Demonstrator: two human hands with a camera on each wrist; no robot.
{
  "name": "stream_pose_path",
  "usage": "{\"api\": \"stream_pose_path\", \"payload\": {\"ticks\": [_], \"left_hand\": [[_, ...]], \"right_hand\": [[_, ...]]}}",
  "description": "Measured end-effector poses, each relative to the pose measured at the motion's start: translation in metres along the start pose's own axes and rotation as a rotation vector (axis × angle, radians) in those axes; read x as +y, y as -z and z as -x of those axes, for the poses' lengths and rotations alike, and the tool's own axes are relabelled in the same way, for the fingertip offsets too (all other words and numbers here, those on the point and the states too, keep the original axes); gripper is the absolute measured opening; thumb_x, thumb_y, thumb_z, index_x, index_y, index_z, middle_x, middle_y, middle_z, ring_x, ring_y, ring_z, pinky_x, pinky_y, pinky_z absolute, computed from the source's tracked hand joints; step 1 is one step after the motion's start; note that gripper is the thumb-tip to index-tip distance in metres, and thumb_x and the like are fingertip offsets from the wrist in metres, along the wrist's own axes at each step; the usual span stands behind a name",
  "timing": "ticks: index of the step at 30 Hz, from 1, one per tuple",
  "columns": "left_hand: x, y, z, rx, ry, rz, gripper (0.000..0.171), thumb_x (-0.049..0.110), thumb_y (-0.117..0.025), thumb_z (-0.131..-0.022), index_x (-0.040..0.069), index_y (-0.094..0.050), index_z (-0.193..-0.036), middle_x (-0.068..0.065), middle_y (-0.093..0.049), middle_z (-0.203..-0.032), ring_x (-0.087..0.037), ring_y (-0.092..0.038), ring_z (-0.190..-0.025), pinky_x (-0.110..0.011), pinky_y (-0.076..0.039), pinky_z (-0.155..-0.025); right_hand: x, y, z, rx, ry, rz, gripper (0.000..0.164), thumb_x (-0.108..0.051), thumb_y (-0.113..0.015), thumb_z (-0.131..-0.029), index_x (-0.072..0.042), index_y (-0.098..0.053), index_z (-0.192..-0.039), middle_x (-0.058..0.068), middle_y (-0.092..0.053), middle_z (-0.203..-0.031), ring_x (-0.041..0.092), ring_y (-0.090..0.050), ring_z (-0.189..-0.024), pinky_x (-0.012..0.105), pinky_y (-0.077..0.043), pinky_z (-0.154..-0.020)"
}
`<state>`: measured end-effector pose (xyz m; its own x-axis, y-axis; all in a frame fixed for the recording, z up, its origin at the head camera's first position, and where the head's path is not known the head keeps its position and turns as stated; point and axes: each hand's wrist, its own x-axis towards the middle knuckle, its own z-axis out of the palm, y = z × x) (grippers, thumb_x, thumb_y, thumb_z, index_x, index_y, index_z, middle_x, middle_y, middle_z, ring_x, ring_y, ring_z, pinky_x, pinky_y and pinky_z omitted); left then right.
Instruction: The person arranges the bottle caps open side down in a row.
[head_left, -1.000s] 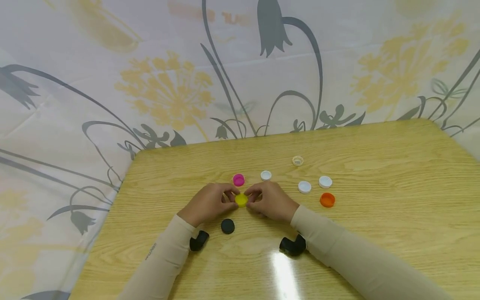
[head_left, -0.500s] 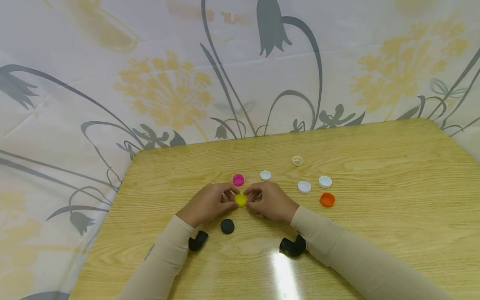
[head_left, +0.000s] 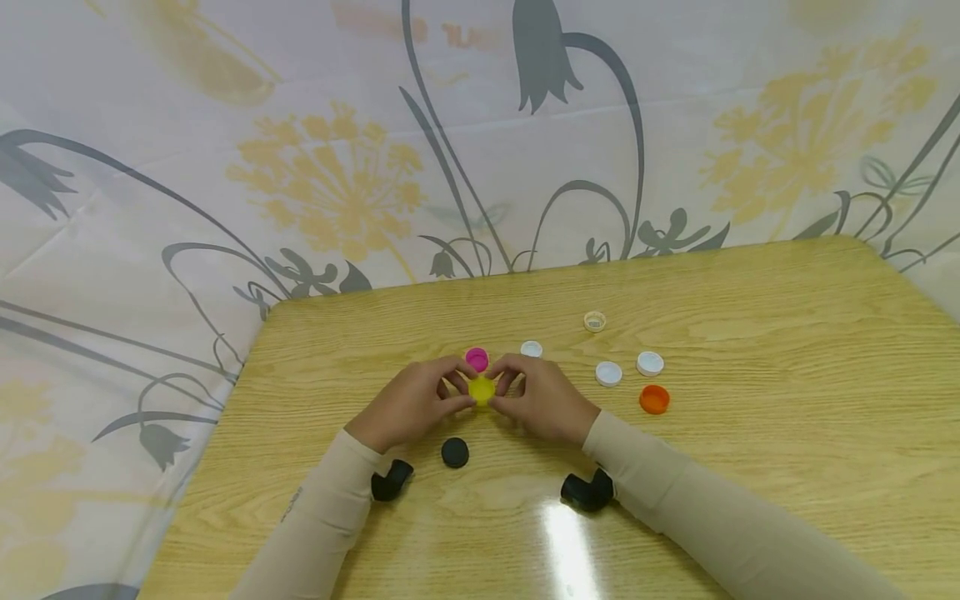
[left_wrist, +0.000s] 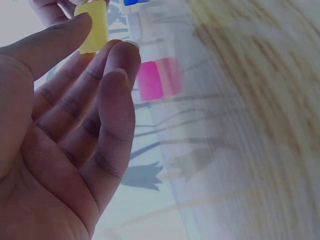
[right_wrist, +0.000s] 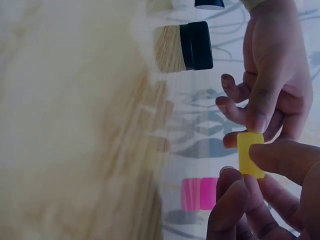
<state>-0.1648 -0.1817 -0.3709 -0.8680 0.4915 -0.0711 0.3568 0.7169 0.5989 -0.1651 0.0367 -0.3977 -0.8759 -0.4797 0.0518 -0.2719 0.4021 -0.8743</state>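
Observation:
A yellow bottle cap is pinched between my two hands, near the middle of the table. My left hand grips its left side with thumb and fingers, and my right hand grips its right side. In the right wrist view the yellow cap stands edge-on, raised off the wood, with a thumb across it. Just beyond the hands lies a pink cap. A black cap sits on the near side of my left hand. My right fingers partly cover a white cap.
To the right lie two more white caps, an orange cap and, farther back, a cream cap. Black wrist devices show beside both sleeves. A flower-printed cloth backs the wooden table.
Both hands have risen slightly with the yellow cap, toward the pink cap in the head view. The other caps lie where they were.

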Motion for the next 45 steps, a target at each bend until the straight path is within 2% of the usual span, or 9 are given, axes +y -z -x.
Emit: {"api": "stream_pose_path", "payload": {"ticks": [8, 16, 24, 27, 31, 45], "left_hand": [[0.006, 0.006, 0.001, 0.042, -0.034, -0.003, 0.030, 0.024, -0.070, -0.095, 0.016, -0.064, -0.123, 0.000, -0.072, -0.103, -0.004, -0.065, -0.075, -0.023, -0.054, -0.068], [0.011, 0.005, 0.003, 0.072, -0.039, 0.000, 0.030, 0.024, -0.071, -0.094, 0.017, -0.065, -0.122, 0.000, -0.072, -0.103, -0.004, -0.065, -0.075, -0.023, -0.055, -0.069], [0.012, -0.001, 0.004, 0.128, -0.050, 0.000, 0.031, 0.022, -0.072, -0.093, 0.016, -0.066, -0.122, 0.002, -0.073, -0.102, -0.004, -0.065, -0.073, -0.020, -0.054, -0.066], [0.012, -0.003, 0.003, 0.145, -0.071, -0.002, 0.031, 0.021, -0.073, -0.093, 0.015, -0.066, -0.123, 0.001, -0.073, -0.102, -0.004, -0.065, -0.073, -0.020, -0.054, -0.065], [0.011, -0.003, 0.005, 0.167, -0.066, -0.013, 0.032, 0.021, -0.074, -0.092, 0.015, -0.067, -0.122, 0.002, -0.073, -0.101, -0.004, -0.065, -0.072, -0.020, -0.053, -0.064], [0.011, 0.000, 0.005, 0.194, -0.104, -0.055, 0.034, 0.020, -0.077, -0.089, 0.013, -0.067, -0.121, 0.000, -0.074, -0.100, -0.006, -0.067, -0.073, -0.018, -0.054, -0.067]], "right_hand": [[-0.005, 0.009, 0.000, 0.039, 0.033, 0.008, 0.027, -0.012, -0.074, -0.090, -0.009, -0.067, -0.116, 0.007, -0.065, -0.099, 0.012, -0.062, -0.070, 0.026, -0.053, -0.061], [-0.005, 0.010, 0.003, 0.058, 0.065, 0.018, 0.027, -0.013, -0.074, -0.090, -0.009, -0.068, -0.116, 0.010, -0.069, -0.115, 0.008, -0.064, -0.073, 0.025, -0.054, -0.062], [-0.003, 0.011, 0.003, 0.047, 0.066, 0.013, 0.026, -0.015, -0.072, -0.092, -0.011, -0.067, -0.117, 0.008, -0.070, -0.118, 0.007, -0.067, -0.074, 0.025, -0.055, -0.062], [-0.003, 0.013, 0.003, 0.049, 0.063, 0.015, 0.026, -0.015, -0.072, -0.092, -0.010, -0.067, -0.118, 0.009, -0.069, -0.118, 0.007, -0.067, -0.074, 0.025, -0.055, -0.062], [-0.005, 0.013, 0.002, 0.040, 0.081, 0.005, 0.027, -0.015, -0.072, -0.093, -0.008, -0.068, -0.119, 0.012, -0.069, -0.119, 0.008, -0.066, -0.074, 0.025, -0.055, -0.061], [-0.009, 0.013, 0.003, 0.049, 0.094, 0.000, 0.028, -0.019, -0.071, -0.094, -0.010, -0.068, -0.120, 0.009, -0.070, -0.118, 0.008, -0.066, -0.074, 0.025, -0.055, -0.061]]}}
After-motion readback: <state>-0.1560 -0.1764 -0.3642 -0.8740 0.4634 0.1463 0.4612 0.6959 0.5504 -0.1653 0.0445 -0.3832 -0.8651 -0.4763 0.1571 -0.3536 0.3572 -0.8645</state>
